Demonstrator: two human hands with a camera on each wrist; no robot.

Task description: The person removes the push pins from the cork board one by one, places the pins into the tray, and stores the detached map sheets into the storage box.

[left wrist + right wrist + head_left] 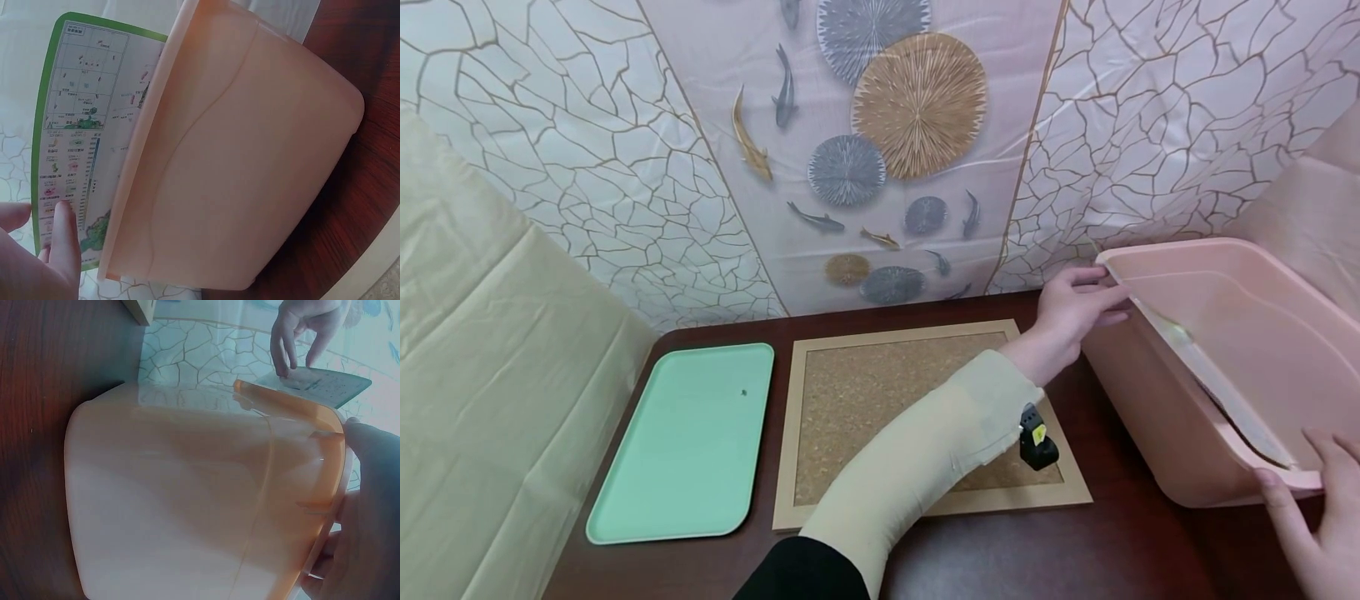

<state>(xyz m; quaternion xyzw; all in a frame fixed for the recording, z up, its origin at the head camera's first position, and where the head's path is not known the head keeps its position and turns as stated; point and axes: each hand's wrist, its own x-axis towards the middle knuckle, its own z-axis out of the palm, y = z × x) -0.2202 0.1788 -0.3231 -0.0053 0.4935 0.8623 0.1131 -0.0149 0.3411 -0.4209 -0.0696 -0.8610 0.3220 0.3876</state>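
Observation:
My left hand (1078, 312) reaches across to the far corner of a pink plastic bin (1150, 400). Between thumb and fingers it pinches a thin printed board (69, 125) with a green border, small pictures and text. Part of that board stands above the bin's rim in the left wrist view; its lower part goes down inside, hidden by the wall. Along the near end, my right hand (1326, 508) grips the rim, and the right wrist view shows its fingers (369, 506) curled over the edge.
A cork board (865, 408) in a wooden frame lies mid-table under my left forearm. Left of it sits a mint green tray (688, 450) with a tiny dark speck. Patterned cloth (880, 208) hangs behind the dark wooden table (985, 558).

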